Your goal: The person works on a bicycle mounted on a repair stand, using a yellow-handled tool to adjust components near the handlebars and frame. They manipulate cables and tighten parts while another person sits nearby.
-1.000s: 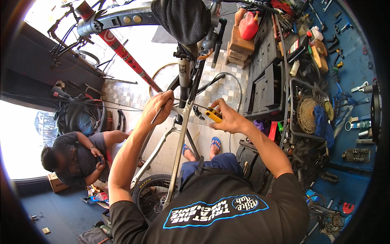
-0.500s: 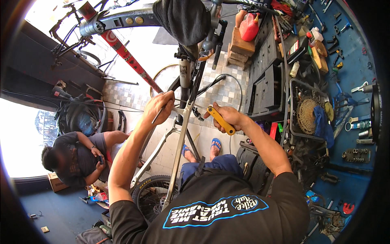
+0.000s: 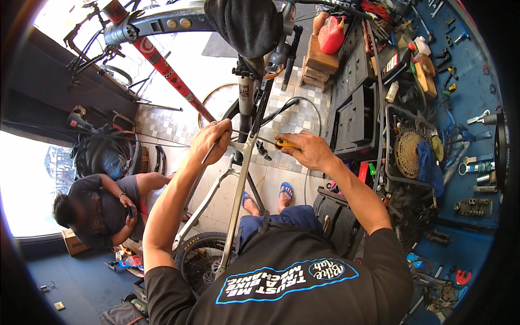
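A pale metal bike frame (image 3: 245,168) is held up in front of me, its rear wheel's tyre (image 3: 189,254) low beside my body. My left hand (image 3: 212,140) is closed at the left side of the frame joint, on a thin metal hex key (image 3: 209,154) whose end sticks out below the fingers. On the right side of the joint, my right hand (image 3: 311,151) grips a yellow folding multi-tool (image 3: 286,143). Its thin bit points left to the frame; the bit's tip is too small to make out. My fingers cover most of the tool's handle.
A red stand pole (image 3: 168,73) slants in at upper left; a black cloth (image 3: 242,27) hangs over the bike's top. Black drawers (image 3: 357,124) and a crate (image 3: 391,162) with a cassette (image 3: 407,156) stand right. At left, a seated person (image 3: 108,211) holds a phone.
My right hand has turned over with the multi-tool, palm now downward, and the yellow handle that hung down is mostly covered. My left hand stays nearly still.
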{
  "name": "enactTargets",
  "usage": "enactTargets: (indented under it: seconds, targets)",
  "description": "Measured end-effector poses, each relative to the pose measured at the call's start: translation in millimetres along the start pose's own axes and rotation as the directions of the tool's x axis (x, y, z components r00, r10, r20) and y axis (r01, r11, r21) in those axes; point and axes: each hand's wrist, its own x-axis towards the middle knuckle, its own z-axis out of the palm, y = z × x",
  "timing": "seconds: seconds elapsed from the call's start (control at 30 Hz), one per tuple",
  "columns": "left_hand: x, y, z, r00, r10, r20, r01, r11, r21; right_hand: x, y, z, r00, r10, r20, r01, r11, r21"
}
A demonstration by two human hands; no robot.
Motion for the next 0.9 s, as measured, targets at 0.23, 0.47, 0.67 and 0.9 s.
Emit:
enactTargets:
  seconds: [0.23, 0.47, 0.67, 0.9]
  targets:
    - [2, -1, 1, 1.0, -0.008, 0.021, 0.008, 1.0, -0.001, 6, 10, 25, 0.789, 0.203, 0.58, -0.614, 0.303, 0.729]
    - [3, -3, 1, 1.0, 0.017, 0.011, -0.017, 1.0, -0.019, -4, -7, 7, 0.925, 0.188, 0.329, -0.37, 0.633, 0.68]
    - [2, -1, 1, 1.0, 0.013, -0.002, -0.013, 1.0, 0.006, -11, -12, -1, 0.995, 0.021, -0.097, -0.016, 0.999, 0.044]
    - [2, 2, 0, 1.0, 0.005, -0.008, -0.005, 1.0, 0.01, -8, -1, 13, 0.98, -0.013, -0.198, 0.015, 1.0, 0.008]
